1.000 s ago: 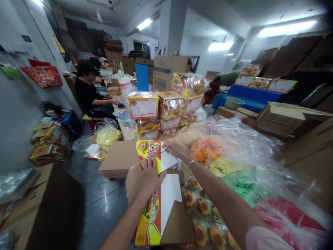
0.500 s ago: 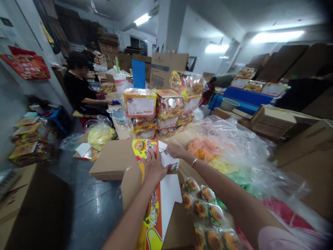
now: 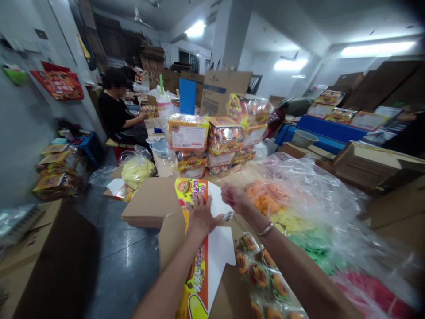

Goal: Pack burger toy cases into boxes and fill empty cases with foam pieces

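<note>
My left hand (image 3: 200,215) lies with fingers spread on a stack of printed burger-pattern cardboard sheets (image 3: 186,189), its thumb at the stack's white edge. My right hand (image 3: 234,199) is closed, just right of the white part of that stack; what its fingers hold, if anything, is hidden. Below my left hand, a yellow-orange printed cardboard piece with a white flap (image 3: 219,248) lies on brown cardboard. Several clear-packed toy burgers (image 3: 259,275) are under and beside my right forearm.
Packed burger display boxes (image 3: 188,133) are stacked ahead. Brown cardboard sheets (image 3: 148,201) lie to the left. A clear plastic bag (image 3: 318,177) on the right covers orange pieces (image 3: 267,195), yellow, green and pink ones. A person in black (image 3: 114,110) sits at the far left.
My right hand has moved slightly right, away from the stack's white edge where a thin dark line showed before. My left hand stays on the stack. The view has turned slightly left.
</note>
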